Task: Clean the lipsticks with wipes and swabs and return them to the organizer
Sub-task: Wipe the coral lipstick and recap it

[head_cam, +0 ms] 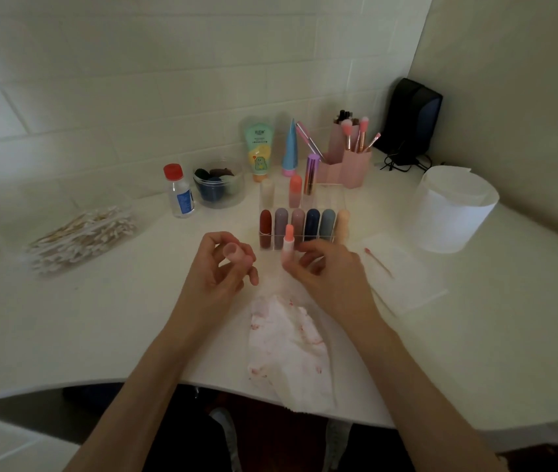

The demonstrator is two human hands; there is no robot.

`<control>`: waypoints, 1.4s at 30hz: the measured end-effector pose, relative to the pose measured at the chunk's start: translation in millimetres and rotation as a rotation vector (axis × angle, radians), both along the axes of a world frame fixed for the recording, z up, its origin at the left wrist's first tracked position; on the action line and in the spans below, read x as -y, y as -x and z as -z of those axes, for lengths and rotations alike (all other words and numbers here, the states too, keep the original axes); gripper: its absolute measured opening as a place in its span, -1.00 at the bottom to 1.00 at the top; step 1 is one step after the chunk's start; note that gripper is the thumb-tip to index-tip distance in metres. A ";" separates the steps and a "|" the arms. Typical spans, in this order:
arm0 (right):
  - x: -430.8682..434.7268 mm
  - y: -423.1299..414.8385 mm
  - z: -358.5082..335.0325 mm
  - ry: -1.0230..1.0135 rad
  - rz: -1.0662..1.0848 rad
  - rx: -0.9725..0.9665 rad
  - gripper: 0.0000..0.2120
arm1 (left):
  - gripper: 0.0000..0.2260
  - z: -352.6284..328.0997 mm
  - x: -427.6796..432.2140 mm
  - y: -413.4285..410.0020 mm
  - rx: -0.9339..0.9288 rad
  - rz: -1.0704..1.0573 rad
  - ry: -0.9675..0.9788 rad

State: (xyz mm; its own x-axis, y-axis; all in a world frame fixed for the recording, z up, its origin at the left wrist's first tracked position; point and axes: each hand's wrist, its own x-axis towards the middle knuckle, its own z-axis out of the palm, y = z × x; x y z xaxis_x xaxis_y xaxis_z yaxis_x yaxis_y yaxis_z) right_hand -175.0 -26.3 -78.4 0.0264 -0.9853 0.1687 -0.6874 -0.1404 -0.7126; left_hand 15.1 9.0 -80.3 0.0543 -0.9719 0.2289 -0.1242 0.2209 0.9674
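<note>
R hand point(325, 267) pinches uncapped coral-pink lipstick tube point(287, 245) upright. L hand point(223, 264) pinches translucent pink cap point(231, 249) just left of it, mouth toward camera; prob needs flipping.

Just the one view here, worn on the head and pointed forward and down. The clear acrylic lipstick organizer point(332, 201) is framed pretty much dead centre, seen close up from above and in front. The white table with the curved edge point(66, 335) is taken in on all sides of the organizer, and the white tiled wall point(134, 80) behind it is bowed by the wide-angle lens. Two bare forearms point(134, 386) are caught at the bottom edge, on the near side of the organizer.
</note>
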 end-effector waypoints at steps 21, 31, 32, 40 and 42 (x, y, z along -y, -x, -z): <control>-19.1 -20.6 -1.8 0.226 -0.315 0.264 -0.78 | -0.83 -2.7 -2.8 -3.2 0.023 -0.043 0.103; -19.6 -20.1 -1.1 0.148 -0.339 0.304 -0.76 | -0.84 -5.0 -5.9 -4.6 -0.043 -0.042 0.114; -20.3 -20.3 -1.5 0.141 -0.361 0.315 -0.77 | -0.83 -4.6 -5.8 -4.9 -0.073 -0.033 0.112; -18.5 -18.4 -2.4 0.076 -0.498 0.402 -0.77 | -0.81 -3.2 -4.1 -7.7 -0.219 0.086 0.078; -18.6 -18.1 -2.5 0.061 -0.526 0.431 -0.77 | -0.81 -2.7 -4.2 -7.6 -0.215 0.115 0.062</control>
State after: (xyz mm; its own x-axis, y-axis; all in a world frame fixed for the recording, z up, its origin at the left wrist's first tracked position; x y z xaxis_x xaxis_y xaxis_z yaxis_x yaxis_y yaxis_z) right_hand -157.0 -7.7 -75.9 0.4174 -0.8481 0.3264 -0.1735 -0.4269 -0.8875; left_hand 22.7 13.2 -77.6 -0.0022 -0.9591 0.2830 0.1124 0.2810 0.9531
